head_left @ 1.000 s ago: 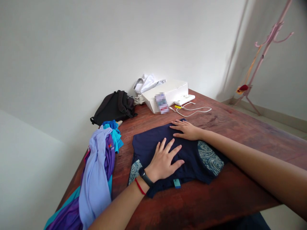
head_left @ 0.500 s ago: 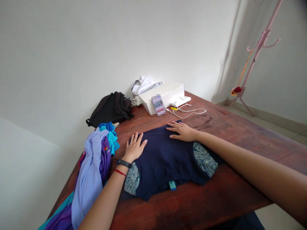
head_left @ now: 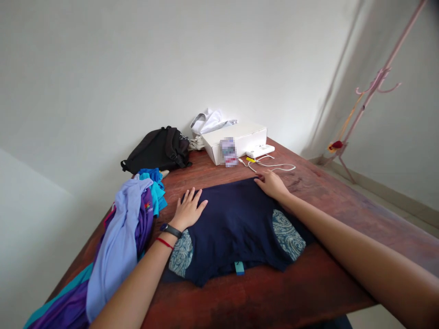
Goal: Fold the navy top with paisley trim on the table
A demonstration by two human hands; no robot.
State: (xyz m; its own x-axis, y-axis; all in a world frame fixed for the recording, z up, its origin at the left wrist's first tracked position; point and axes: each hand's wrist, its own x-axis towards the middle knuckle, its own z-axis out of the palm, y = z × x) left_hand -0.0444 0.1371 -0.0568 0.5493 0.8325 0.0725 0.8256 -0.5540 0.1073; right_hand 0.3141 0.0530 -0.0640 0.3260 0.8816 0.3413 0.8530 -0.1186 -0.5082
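A dark navy shirt [head_left: 229, 219] with blue-and-white swirl-patterned sleeves lies folded on the wooden table, its neckline and a teal tag towards me. My left hand [head_left: 188, 211] rests flat on the shirt's far left part, fingers spread and open. It wears a dark wristband and a red string. At the far right corner of the shirt is my right hand [head_left: 273, 185], its thumb and curled fingers closed on the edge of the cloth. The fingertips are partly hidden.
Left of the shirt, a pile of blue and purple clothes [head_left: 116, 228] hangs over the table [head_left: 329, 219] edge. Further back are a black backpack [head_left: 151, 151], a white box [head_left: 236, 137], a white power strip [head_left: 260, 151] and its cable. A pink coat stand [head_left: 368, 103] is at right.
My right hand has gone from lying flat on the shirt to its far right corner, with the fingers curling in. The left hand stays flat; the view has shifted slightly.
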